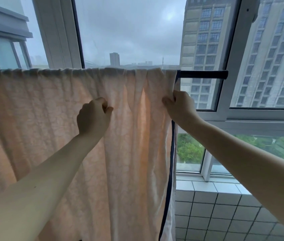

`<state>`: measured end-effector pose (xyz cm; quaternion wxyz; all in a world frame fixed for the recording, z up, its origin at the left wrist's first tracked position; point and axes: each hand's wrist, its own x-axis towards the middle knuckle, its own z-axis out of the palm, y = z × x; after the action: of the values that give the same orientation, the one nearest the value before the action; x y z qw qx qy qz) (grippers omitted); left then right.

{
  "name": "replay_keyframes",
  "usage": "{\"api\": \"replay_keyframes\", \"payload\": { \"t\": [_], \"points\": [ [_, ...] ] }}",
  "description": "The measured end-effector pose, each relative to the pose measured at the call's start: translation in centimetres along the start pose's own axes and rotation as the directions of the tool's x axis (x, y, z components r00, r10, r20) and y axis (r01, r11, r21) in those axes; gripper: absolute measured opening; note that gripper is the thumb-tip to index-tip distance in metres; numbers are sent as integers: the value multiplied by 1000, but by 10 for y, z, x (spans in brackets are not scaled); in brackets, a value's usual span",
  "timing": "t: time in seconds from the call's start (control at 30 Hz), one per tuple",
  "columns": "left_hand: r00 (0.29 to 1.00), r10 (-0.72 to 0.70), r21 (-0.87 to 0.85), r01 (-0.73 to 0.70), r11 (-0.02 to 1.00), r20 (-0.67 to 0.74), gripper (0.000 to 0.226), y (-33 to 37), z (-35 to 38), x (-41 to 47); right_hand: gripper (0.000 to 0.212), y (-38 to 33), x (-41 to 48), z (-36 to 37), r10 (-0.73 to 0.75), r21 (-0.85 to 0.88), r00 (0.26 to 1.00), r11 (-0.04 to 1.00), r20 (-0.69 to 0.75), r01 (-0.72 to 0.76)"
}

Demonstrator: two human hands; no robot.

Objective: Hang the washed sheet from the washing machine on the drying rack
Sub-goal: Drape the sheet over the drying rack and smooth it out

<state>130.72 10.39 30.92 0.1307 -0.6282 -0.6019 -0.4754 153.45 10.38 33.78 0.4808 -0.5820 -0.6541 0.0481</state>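
While on rack (pixel 203 74), sheet (pixel 50 119) in hands (pixel 94 117) (pixel 179 106).

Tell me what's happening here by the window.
A person is hanging a pale peach sheet over the dark drying rack bar in front of a window. The sheet is already draped over the bar, with folds bunched near its right edge. The left hand pinches the fabric, and the right hand grips the dark-trimmed right edge.
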Motion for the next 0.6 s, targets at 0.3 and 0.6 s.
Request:
{"api": "replay_keyframes", "payload": {
  "t": [0.3,0.6],
  "points": [
    [996,-18,38,14,999,93,24,-8,16,-29,28,36,-20,3,24,25,999,999,28,-25],
    [986,-31,-20,35,999,164,30,-2,19,-37,21,46,-21,-8,1,-9,999,1000,46,0]
  ]
}}
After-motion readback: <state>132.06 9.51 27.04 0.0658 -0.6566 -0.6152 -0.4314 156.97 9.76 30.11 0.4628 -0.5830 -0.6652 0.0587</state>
